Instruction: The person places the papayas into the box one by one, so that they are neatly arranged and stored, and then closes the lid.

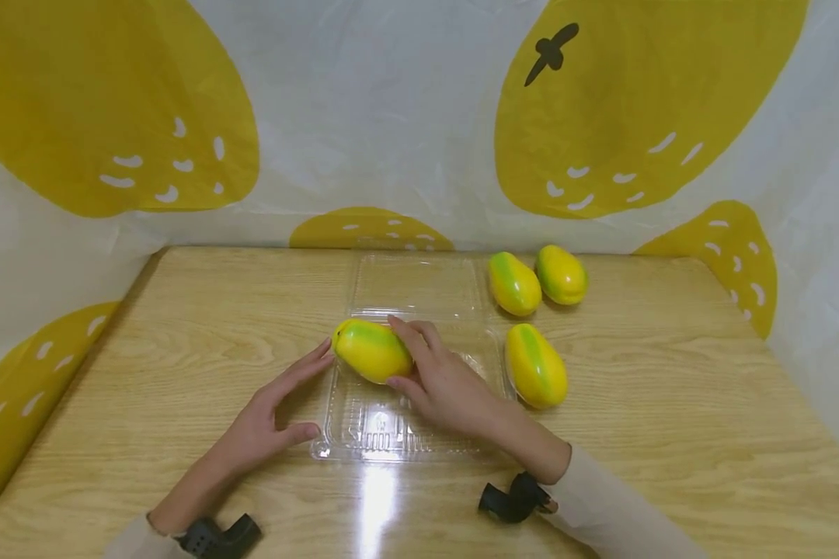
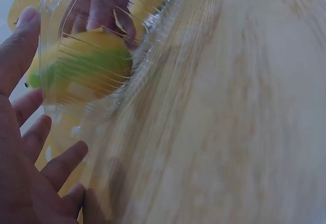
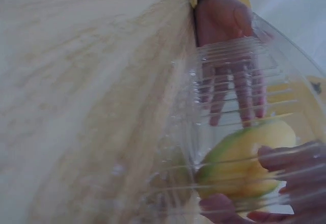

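Note:
A yellow papaya with a green stripe (image 1: 372, 351) lies across the left part of a clear plastic clamshell box (image 1: 419, 446). My right hand (image 1: 447, 384) grips its right end between thumb and fingers. Through the box wall, the left wrist view shows this papaya (image 2: 97, 66) low inside the box. My left hand (image 1: 269, 423) stands at the box's left edge, fingers spread and fairly straight, fingertips near the papaya's left end. In the right wrist view the left hand (image 3: 224, 20) appears behind the ribbed plastic wall. Whether its fingertips touch the rim, I cannot tell.
The box's lid (image 1: 416, 283) lies folded back toward the wall. Right of the box are three more papayas: one close by its side (image 1: 535, 366), two farther back (image 1: 514, 284), (image 1: 562, 276). A printed cloth (image 1: 377, 116) hangs behind the wooden table (image 1: 671, 435).

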`<state>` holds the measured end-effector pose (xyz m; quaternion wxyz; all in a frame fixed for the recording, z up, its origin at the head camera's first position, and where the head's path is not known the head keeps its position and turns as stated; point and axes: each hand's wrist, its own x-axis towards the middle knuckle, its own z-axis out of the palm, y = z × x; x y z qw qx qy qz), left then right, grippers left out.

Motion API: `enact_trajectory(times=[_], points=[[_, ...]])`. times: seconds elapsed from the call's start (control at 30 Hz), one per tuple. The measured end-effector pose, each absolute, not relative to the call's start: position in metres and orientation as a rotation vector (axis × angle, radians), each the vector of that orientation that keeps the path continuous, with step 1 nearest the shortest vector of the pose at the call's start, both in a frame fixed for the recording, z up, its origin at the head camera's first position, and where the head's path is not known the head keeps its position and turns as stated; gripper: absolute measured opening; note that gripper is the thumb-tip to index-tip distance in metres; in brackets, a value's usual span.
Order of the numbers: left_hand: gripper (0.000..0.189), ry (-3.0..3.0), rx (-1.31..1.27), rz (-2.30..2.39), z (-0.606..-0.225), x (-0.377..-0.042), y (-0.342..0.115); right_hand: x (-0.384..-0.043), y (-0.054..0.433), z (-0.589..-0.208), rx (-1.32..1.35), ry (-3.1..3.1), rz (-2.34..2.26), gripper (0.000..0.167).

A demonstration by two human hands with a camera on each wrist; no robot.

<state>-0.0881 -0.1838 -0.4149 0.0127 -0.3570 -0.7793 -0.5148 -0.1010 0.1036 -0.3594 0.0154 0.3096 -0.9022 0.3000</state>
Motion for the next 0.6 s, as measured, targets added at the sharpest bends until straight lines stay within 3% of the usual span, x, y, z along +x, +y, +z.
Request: enact_trajectory(times=[0.6], points=[[0.072,-2.444,-1.108,-1.533,-0.417,-0.089,-0.184,-0.093,0.128,-0.331,0.824,-2.845,1.159,0.075]])
